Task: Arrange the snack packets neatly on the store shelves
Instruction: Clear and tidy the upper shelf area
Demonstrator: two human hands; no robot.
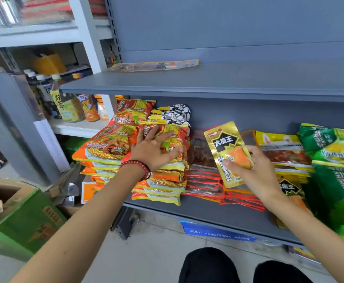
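Far left of the left hand, on the floor: green printed cardboard box (30, 219). Above it, on a white side shelf, plastic drink bottles (65, 105) with yellow labels. Under the left hand (154, 153), fingers spread and straight, palm pressing down: stack of orange-red glossy noodle packets (107, 148) on the grey metal lower shelf (208, 211). Red bead bracelet (138, 165) at that wrist. Just beyond the fingertips, black-and-white patterned packets (176, 113). Above both hands, flat on the grey upper shelf (248, 78), one yellow-edged clear packet (152, 65). Between the hands, well apart, a low pile of red-edged clear packets (203, 180). In the right hand (257, 172), pinched by thumb and fingers at its lower half, upright and slightly tilted over that pile: gold foil snack packet (225, 144). Right of that hand, yellow packets (279, 148), then green glossy packets (334, 152).
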